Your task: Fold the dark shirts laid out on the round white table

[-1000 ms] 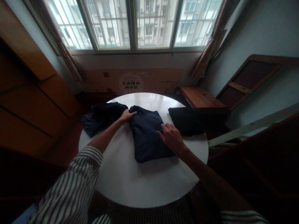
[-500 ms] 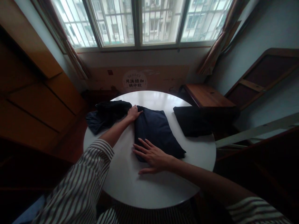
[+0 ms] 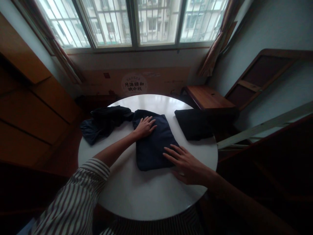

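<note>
Head view: navy blue fabric garment [image 3: 155, 147], folded to a rough rectangle, lies mid-frame on a round white glossy tabletop [image 3: 146, 199]. Left hand [image 3: 145, 127] palm down on its upper left part, fingers extended and a bit spread, nothing gripped. Right hand [image 3: 184, 164] at its lower right corner, lower right of frame centre, fingers long and moderately spread, fingertips over the fabric; can't tell how firmly they touch, palm side hidden. Heap of crumpled dark clothes [image 3: 105, 122] left of centre, at the table's left edge, its right end close to the navy garment's upper left corner. Flat folded black cloth [image 3: 193, 124] right of centre, apart from the navy garment, its right end lost in shadow. Reddish-brown wooden side table [image 3: 210, 97] behind it, right of centre. Barred sliding window [image 3: 134, 26] across the top
</note>
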Demonstrator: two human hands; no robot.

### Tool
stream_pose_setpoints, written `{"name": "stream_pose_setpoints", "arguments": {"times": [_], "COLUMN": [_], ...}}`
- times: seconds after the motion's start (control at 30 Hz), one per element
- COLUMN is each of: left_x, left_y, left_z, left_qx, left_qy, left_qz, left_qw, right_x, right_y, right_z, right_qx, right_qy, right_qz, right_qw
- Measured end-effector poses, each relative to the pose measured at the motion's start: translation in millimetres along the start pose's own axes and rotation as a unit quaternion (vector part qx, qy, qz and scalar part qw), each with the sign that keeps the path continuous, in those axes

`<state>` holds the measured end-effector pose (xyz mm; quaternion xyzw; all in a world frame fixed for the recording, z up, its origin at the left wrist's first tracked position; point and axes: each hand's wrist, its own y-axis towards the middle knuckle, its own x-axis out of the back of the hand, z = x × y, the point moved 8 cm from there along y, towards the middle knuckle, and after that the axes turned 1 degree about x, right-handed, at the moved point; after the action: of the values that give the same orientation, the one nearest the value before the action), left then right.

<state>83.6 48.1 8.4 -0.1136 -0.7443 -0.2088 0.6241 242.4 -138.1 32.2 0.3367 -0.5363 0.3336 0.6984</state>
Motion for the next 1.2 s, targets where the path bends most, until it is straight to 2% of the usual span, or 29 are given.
{"name": "stream_pose_setpoints", "arguments": {"times": [0.07,0.17,0.27,0.37,0.53,0.63,0.73,0.8,0.9,0.97,1.07,1.2], "left_x": [-5.1,-8.0,-9.9,-12.6,-18.0,-20.2,-21.5,-21.2,-19.6,-20.0,-24.7,-31.5], "left_y": [-2.2,-2.9,-2.1,-1.2,-0.2,0.7,1.8,2.7,6.8,12.8,27.4,51.0], "left_z": [-1.3,-1.2,-0.4,0.5,3.6,3.1,2.6,3.3,6.6,12.1,25.2,39.5], "left_qx": [0.005,0.005,0.004,0.0,0.006,0.001,0.003,0.007,0.008,0.01,0.024,0.044], "left_qy": [0.008,0.015,0.016,0.018,0.024,0.025,0.024,0.023,0.029,0.045,0.064,0.061], "left_qz": [0.012,0.023,0.031,0.037,0.035,0.029,0.032,0.038,0.045,0.056,0.086,0.105], "left_qw": [1.0,1.0,0.999,0.999,0.999,0.999,0.999,0.999,0.999,0.997,0.994,0.992], "right_x": [-3.6,-8.3,-1.5,9.5,14.5,15.9,24.2,24.7,9.0,-8.6,-29.9,-35.6], "right_y": [-14.7,-24.6,-28.1,-31.9,-38.5,-28.2,4.9,35.6,75.2,87.6,82.9,59.4], "right_z": [-10.6,-20.8,-31.3,-39.4,-35.6,-28.6,-23.9,-16.9,-7.4,-6.6,-7.3,2.0], "right_qx": [-0.02,-0.004,0.027,0.063,0.107,0.101,0.076,0.092,0.126,0.121,0.1,0.091], "right_qy": [-0.004,-0.014,-0.021,-0.03,-0.057,-0.036,0.002,0.028,0.059,0.069,0.082,0.104], "right_qz": [-0.01,-0.053,-0.112,-0.131,-0.1,-0.065,-0.056,-0.051,-0.018,0.018,0.065,0.073], "right_qw": [1.0,0.998,0.993,0.989,0.987,0.992,0.996,0.994,0.99,0.99,0.99,0.988]}}
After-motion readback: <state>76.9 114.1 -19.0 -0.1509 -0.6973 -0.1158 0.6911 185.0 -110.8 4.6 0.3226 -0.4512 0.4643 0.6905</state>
